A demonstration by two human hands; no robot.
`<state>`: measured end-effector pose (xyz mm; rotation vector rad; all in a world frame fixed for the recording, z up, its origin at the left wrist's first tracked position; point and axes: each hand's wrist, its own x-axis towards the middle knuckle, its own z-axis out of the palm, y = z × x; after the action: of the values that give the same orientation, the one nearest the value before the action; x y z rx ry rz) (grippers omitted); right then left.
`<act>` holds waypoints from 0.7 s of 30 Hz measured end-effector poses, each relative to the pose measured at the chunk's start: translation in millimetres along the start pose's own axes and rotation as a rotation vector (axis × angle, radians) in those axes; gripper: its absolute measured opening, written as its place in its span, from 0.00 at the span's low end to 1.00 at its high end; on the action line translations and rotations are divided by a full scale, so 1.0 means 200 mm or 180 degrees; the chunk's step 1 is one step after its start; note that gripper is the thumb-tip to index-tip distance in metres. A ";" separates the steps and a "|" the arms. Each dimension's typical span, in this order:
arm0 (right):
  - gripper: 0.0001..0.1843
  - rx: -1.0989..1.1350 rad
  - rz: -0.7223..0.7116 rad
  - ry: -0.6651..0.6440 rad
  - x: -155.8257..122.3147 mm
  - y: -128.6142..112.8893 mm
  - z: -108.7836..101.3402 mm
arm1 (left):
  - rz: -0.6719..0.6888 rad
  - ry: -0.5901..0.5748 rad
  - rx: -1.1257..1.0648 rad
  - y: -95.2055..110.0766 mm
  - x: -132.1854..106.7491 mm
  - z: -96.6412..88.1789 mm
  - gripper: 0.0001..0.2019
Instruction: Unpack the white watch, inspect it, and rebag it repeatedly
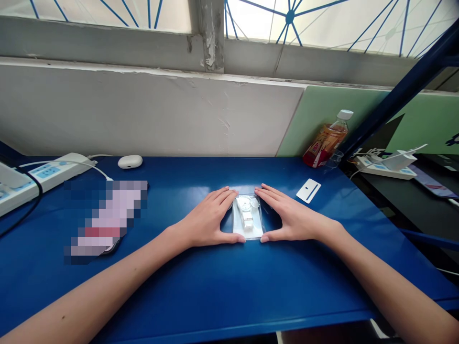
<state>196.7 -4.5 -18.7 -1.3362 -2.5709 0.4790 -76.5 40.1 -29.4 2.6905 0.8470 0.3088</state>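
Note:
A white wristwatch (245, 206) lies inside a clear plastic pouch (258, 231) on the blue desk. At the pouch's left side, my left hand (210, 217) rests with its fingers stretched out, the fingertips near the top corner and the thumb by the bottom edge. My right hand (289, 215) mirrors it on the other side, fingers extended and thumb apart at the lower right corner. Both hands frame the pouch, touching or almost touching its edges, and neither is closed around it.
A blurred-out phone (118, 215) with a cable lies left, near white earbuds case (130, 162) and a power strip (46, 174). On the right are a white card (308, 190), a drink bottle (328, 138) and a blue metal post (394, 91). The blue desk (222, 291) ends in front.

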 end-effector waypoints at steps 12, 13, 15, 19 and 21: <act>0.61 -0.0028 -0.0021 0.0081 0.00 0.01 0.00 | -0.0010 -0.0023 0.0044 0.00 0.00 0.00 0.54; 0.61 -0.0011 -0.0021 0.0090 0.00 0.01 0.00 | -0.0037 -0.0043 0.0052 0.00 0.00 0.00 0.54; 0.59 -0.0025 -0.0007 0.0109 0.00 0.01 -0.01 | -0.0093 -0.0060 0.0064 0.00 0.00 0.00 0.55; 0.55 -0.0049 0.0013 0.0193 -0.01 0.03 -0.02 | -0.0104 -0.0023 0.0044 0.00 0.00 0.00 0.54; 0.55 -0.0011 0.0012 0.0199 -0.01 0.03 -0.02 | -0.0066 -0.0004 0.0035 0.00 0.00 0.00 0.53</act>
<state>203.6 -2.8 -17.8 -1.3355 -2.5205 0.4264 -76.5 39.5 -30.1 2.6899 0.8783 0.2983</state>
